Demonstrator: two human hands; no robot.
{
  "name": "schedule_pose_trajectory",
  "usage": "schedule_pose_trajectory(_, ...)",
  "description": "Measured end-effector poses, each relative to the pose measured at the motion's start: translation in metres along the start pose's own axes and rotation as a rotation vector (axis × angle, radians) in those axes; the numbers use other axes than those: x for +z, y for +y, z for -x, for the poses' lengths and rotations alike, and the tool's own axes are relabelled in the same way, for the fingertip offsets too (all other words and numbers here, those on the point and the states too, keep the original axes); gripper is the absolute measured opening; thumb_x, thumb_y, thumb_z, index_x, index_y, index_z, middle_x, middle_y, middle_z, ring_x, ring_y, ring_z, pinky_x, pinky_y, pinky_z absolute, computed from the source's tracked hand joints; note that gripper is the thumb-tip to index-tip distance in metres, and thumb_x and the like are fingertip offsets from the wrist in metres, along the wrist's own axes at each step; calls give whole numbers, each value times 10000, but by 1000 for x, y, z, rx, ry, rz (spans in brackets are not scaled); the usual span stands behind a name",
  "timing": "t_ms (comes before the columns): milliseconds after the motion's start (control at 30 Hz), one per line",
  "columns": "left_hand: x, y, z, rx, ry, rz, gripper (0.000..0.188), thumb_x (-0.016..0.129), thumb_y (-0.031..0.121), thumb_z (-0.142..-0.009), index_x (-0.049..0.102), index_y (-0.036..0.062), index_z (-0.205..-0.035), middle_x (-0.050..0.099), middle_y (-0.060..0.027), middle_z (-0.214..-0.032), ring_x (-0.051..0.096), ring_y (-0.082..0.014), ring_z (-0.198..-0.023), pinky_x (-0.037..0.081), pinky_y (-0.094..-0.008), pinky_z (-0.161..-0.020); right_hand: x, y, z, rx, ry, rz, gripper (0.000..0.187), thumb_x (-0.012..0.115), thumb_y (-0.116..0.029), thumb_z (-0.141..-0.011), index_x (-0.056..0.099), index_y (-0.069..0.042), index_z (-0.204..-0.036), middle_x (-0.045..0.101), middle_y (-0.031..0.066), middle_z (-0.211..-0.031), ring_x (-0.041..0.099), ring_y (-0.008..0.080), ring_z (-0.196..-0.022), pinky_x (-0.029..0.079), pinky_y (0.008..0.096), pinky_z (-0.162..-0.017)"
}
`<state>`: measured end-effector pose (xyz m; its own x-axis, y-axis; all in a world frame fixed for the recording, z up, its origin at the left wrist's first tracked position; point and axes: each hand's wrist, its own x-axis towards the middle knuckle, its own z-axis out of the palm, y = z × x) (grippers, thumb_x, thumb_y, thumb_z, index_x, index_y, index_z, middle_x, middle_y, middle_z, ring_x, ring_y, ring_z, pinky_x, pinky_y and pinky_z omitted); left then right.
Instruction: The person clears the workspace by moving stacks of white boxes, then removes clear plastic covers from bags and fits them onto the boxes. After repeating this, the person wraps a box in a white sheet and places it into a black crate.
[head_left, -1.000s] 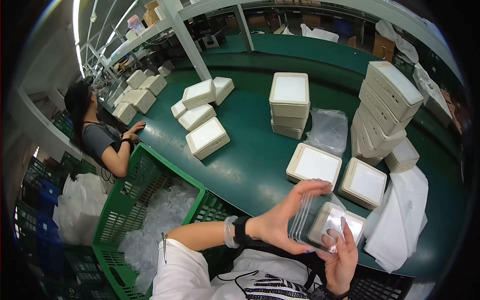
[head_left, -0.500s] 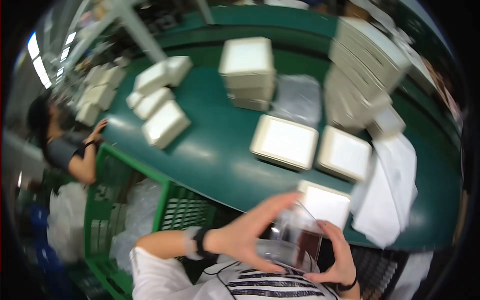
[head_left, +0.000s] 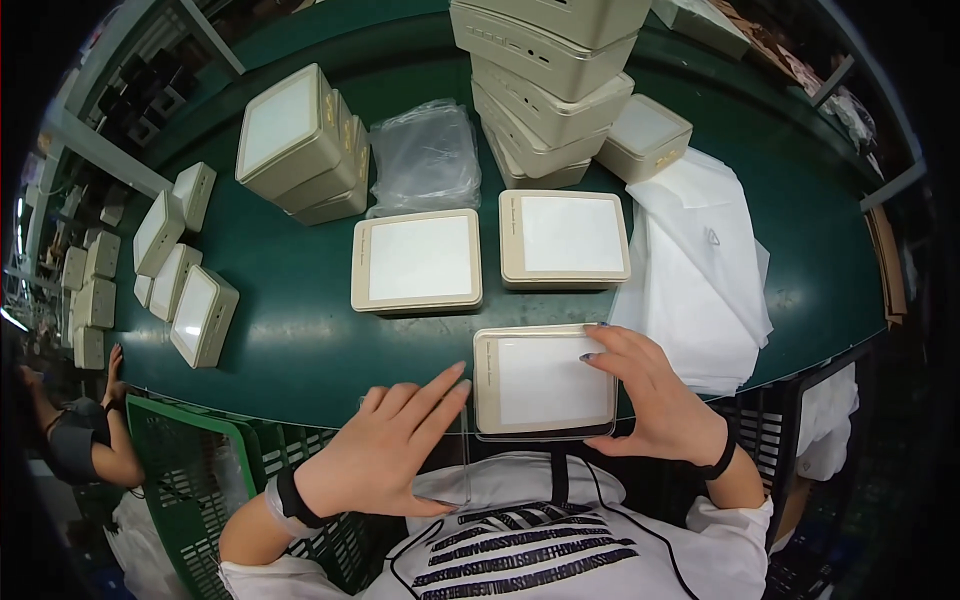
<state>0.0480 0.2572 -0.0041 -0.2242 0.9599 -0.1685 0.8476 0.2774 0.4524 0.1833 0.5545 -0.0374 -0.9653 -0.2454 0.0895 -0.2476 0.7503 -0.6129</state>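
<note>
A cream, box-shaped case (head_left: 545, 385) with a white top panel lies at the table's front edge. My right hand (head_left: 660, 400) grips its right side, fingertips over the top corner and thumb low by the near corner. My left hand (head_left: 385, 445) is on the left, its fingers and thumb pinching a thin, clear plastic piece (head_left: 466, 455) seen nearly edge-on beside the case. Another clear edge runs along the case's near side; whether it belongs to the same piece I cannot tell. Two similar cases, a left one (head_left: 418, 260) and a right one (head_left: 563, 238), lie just beyond.
Stacked cases (head_left: 545, 100) rise at the back, with another stack (head_left: 300, 140) to their left. Clear plastic bags (head_left: 425, 155) lie between them. White sheets (head_left: 700, 280) spread on the right. A green crate (head_left: 190, 450) stands at lower left, near another person's arm (head_left: 118, 450).
The clear plastic was held up between both hands; now my left hand has it low beside the case, and my right hand has moved onto the case. The view has swung right.
</note>
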Motion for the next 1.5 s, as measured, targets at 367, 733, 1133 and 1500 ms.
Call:
schedule_pose_trajectory(367,2,-13,-23,57,-115,-26,1162,785,559,-594,289,-110,-1404,202,-280,-1520,451,-293,-872,391,-331,-818,-8,4,-11,70,-90,-15,934,875,-200,-610,337,-84,-1364,360,169,-1469,346,388,-1349,266,500,-1124)
schedule_pose_trajectory(733,-15,-16,-37,58,-223,-87,1198,788,600,-569,307,-120,-1397,277,-265,-1501,457,-275,-838,395,-334,-807,-11,4,-15,165,-168,-60,1041,873,-260,-593,288,-34,-1424,320,181,-1500,317,377,-1380,217,530,-1146)
schedule_pose_trajectory(1133,-87,7,-98,144,271,-232,1017,844,346,-616,344,-51,-1406,369,-274,-1389,449,-421,-1165,361,-445,-1018,11,-7,3,162,196,-300,909,827,-183,-720,294,-34,-1440,356,206,-1476,306,358,-1397,220,508,-1147)
schedule_pose_trajectory(1500,-24,-18,-240,7,96,-238,977,855,410,-589,429,-98,-1305,442,-307,-1301,454,-440,-1191,378,-442,-1023,10,-13,67,230,346,-163,529,703,-52,-813,499,-22,-1299,550,189,-1315,539,336,-1218,367,467,-1076)
